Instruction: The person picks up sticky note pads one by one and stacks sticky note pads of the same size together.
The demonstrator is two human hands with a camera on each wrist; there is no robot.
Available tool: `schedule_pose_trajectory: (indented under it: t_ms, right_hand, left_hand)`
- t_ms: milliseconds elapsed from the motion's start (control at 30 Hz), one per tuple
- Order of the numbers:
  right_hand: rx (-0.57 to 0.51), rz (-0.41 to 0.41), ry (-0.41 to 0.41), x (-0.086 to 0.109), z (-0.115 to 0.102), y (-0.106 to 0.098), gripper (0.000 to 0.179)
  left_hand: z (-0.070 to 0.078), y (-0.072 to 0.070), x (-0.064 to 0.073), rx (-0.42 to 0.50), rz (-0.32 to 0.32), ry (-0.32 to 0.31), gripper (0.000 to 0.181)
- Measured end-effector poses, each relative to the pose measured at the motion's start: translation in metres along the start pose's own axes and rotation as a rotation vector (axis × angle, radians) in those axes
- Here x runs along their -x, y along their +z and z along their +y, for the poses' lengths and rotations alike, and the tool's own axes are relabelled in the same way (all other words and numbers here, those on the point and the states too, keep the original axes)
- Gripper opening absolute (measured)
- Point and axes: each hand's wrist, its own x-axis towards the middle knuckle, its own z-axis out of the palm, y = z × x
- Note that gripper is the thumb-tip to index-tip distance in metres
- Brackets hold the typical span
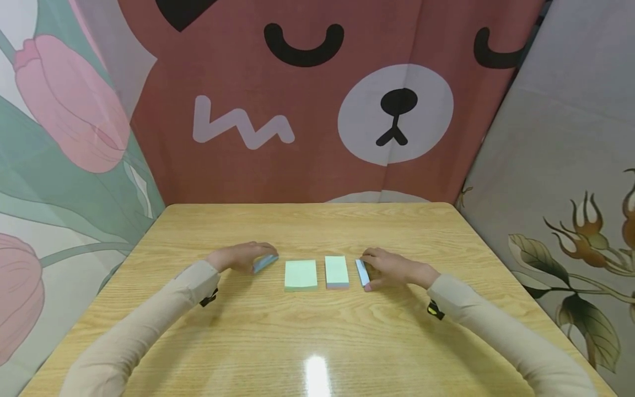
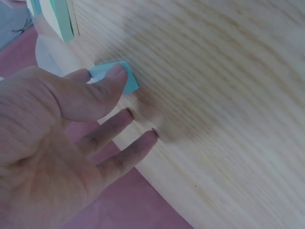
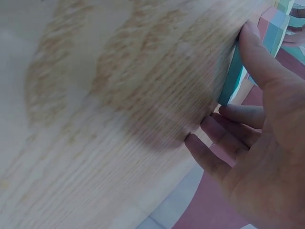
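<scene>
My left hand [image 1: 243, 257] pinches a small light-blue sticky note pad [image 1: 266, 263] between thumb and index finger, the pad slanting over the table. In the left wrist view the thumb lies on this blue pad [image 2: 130, 83], while two other fingers reach out beside it. A narrow blue sticky note pad [image 1: 362, 273] sits on the right, held at its ends by the thumb and index finger of my right hand [image 1: 390, 268]. Between the hands lie a square pale-green sticky note pad [image 1: 300, 274] and a narrower pale-green pad [image 1: 337, 270] with pink and blue layers beneath.
All the pads are on a wood-grain table [image 1: 297, 325], whose far edge meets a hanging red cloth [image 1: 278, 176] with a bear print. Flowered cloths hang along the left side [image 1: 74, 220] and the right side [image 1: 545, 165].
</scene>
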Motion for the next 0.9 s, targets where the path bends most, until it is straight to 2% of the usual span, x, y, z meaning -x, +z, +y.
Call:
schedule_pose_trajectory:
  t_ms: [200,367,667,767,900]
  right_hand:
    - [-0.031,-0.020,0.018,-0.002,-0.002,-0.002,0.085]
    - [-0.038,-0.031,0.014,-0.003,-0.003,-0.004,0.084]
    - [-0.064,-0.051,0.019,-0.001,-0.005,-0.006,0.083]
    - [-0.068,-0.048,0.012,-0.001,-0.005,-0.006,0.082]
    - [-0.075,-0.045,0.005,-0.001,-0.005,-0.005,0.082]
  left_hand:
    - [0.002,-0.003,-0.004,-0.013,-0.052,-0.031,0.072]
    - [0.005,-0.005,-0.006,-0.045,-0.069,-0.026,0.072]
    - [0.014,-0.014,-0.006,-0.017,-0.123,-0.020,0.069]
    - [0.016,-0.013,-0.007,-0.002,-0.111,-0.018,0.058]
    - [0.015,-0.009,-0.010,0.012,-0.034,-0.029,0.041]
